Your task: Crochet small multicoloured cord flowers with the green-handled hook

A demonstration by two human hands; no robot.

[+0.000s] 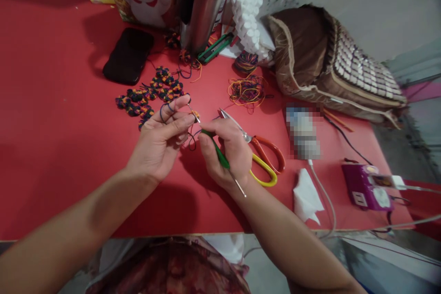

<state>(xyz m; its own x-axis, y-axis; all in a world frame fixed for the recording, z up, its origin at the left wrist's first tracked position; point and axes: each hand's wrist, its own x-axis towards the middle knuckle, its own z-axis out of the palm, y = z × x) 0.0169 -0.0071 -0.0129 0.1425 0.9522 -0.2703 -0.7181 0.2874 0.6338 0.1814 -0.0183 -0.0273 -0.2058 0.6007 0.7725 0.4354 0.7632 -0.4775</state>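
Note:
My right hand [229,151] grips a crochet hook [220,154] by its green handle, its metal tip pointing up and left. Pinched between thumb and finger of my left hand [165,131] is a small piece of crochet [195,115], orange and dark, mostly covered by the fingers. Dark yarn [163,112] loops round a left finger, and the hook's tip meets the work there. Just beyond the left hand lie several dark, orange and purple crocheted pieces [165,83]. Scissors [257,144] with one orange and one yellow handle rest beside my right hand.
Loose multicoloured yarn [246,89] lies on the red table [51,147]. A black phone [128,55], a green cutter [215,49] and a metal pole [208,4] stand or lie farther back. At right are a brown cushion [303,50], white tissue [306,197] and a purple power socket [365,188].

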